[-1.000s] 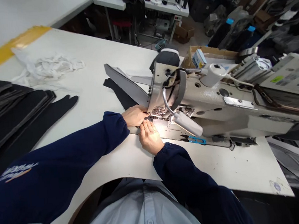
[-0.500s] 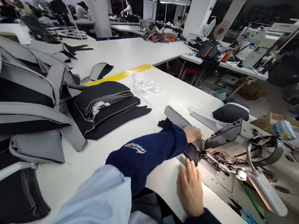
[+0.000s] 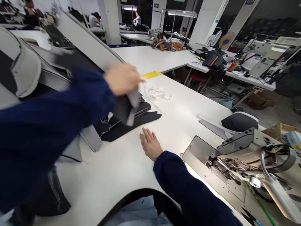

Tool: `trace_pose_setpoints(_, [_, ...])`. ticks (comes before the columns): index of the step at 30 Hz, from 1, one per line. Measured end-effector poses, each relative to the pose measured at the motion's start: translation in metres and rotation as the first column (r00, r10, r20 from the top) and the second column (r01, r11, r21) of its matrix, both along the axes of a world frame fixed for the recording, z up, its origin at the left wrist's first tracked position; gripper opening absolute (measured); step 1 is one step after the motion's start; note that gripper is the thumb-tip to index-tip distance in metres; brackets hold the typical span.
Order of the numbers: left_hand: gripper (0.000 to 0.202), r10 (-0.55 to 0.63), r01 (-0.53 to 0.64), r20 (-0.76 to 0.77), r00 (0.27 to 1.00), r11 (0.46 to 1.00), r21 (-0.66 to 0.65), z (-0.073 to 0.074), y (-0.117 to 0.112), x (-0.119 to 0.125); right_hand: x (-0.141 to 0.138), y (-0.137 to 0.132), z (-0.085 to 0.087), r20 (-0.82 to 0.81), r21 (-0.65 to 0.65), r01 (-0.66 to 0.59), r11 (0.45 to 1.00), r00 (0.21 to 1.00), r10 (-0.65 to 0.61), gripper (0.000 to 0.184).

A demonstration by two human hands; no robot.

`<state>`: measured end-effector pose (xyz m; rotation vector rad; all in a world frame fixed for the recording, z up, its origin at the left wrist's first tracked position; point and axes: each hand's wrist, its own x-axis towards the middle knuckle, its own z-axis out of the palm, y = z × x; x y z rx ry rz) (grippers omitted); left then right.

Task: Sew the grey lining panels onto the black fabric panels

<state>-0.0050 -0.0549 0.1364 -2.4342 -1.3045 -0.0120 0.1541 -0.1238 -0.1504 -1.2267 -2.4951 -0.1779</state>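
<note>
Fingers of the left hand (image 3: 122, 78) are pinching a grey-and-black panel (image 3: 129, 109), holding it aloft, well left of the sewing machine (image 3: 237, 154). The right hand (image 3: 150, 145) is lying flat, fingers together, on the table (image 3: 185, 120) beside the machine. The panel is hanging over the black stack (image 3: 140, 121), not yet set down.

My right hand (image 3: 150, 145) lies on the white worktop (image 3: 111, 177), grey metal sewing machine (image 3: 239, 154) right of it, stacked black fabric panels (image 3: 140, 120) behind, under my left hand (image 3: 122, 78) and its grey fabric piece (image 3: 129, 108).
</note>
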Motion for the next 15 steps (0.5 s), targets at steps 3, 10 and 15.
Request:
trace_pose_setpoints(3, [0.094, 0.33, -0.311, 0.002, 0.944, 0.886, 0.345, 0.062, 0.002, -0.114, -0.022, 0.038, 0.007, 0.047, 0.023, -0.04, 0.999, 0.998, 0.039, 0.04])
trace_pose_setpoints(10, [0.094, 0.278, -0.282, 0.047, 0.959, 0.95, 0.135, 0.026, 0.033, -0.177, -0.041, 0.086, 0.015, 0.161, 0.026, -0.071, 0.997, 0.985, 0.065, 0.033])
trace_pose_setpoints(15, [0.045, 0.178, -0.166, 0.054, 0.983, 0.971, -0.175, -0.077, 0.074, -0.095, -0.038, 0.097, 0.016, 0.199, 0.039, -0.116, 0.993, 0.974, 0.106, 0.032])
